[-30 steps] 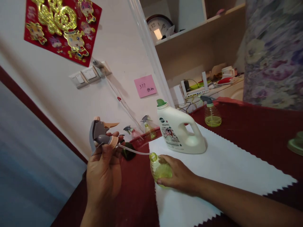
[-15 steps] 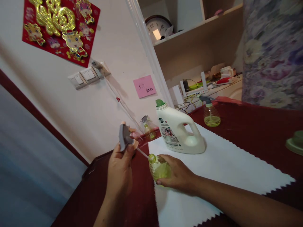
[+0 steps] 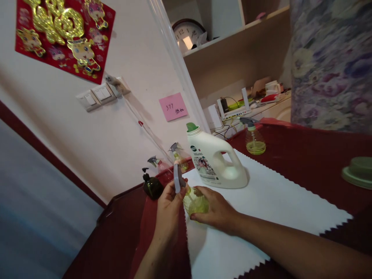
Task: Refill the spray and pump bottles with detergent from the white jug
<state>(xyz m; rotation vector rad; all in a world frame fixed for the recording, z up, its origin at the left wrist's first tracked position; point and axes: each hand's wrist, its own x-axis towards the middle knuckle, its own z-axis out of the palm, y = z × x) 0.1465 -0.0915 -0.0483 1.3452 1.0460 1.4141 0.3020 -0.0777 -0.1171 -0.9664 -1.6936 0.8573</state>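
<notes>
My left hand (image 3: 171, 199) grips a grey spray head (image 3: 178, 179), which now sits at the neck of a clear yellow-green spray bottle (image 3: 195, 206). Its thin tube is down inside the bottle. Whether the collar is screwed on cannot be told. Wrapped round the bottle's right side is my right hand (image 3: 215, 209), holding it tilted over the white sheet's left edge (image 3: 232, 248). Just behind stands a large white jug (image 3: 216, 159) with a handle, a printed label and a green spout in its uncapped mouth.
Along the wall stand a dark pump bottle (image 3: 152, 188), a pink spray bottle (image 3: 162, 167) and a yellow one (image 3: 181, 161). Another spray bottle (image 3: 255, 142) holding yellow-green liquid is at the back right. A green cap (image 3: 359, 174) lies at the right on the dark red table (image 3: 308, 155).
My left hand has moved right, bringing the spray head from beside the bottle onto its neck. The tube has slid down inside. The view has shifted slightly, and the dark pump bottle is uncovered.
</notes>
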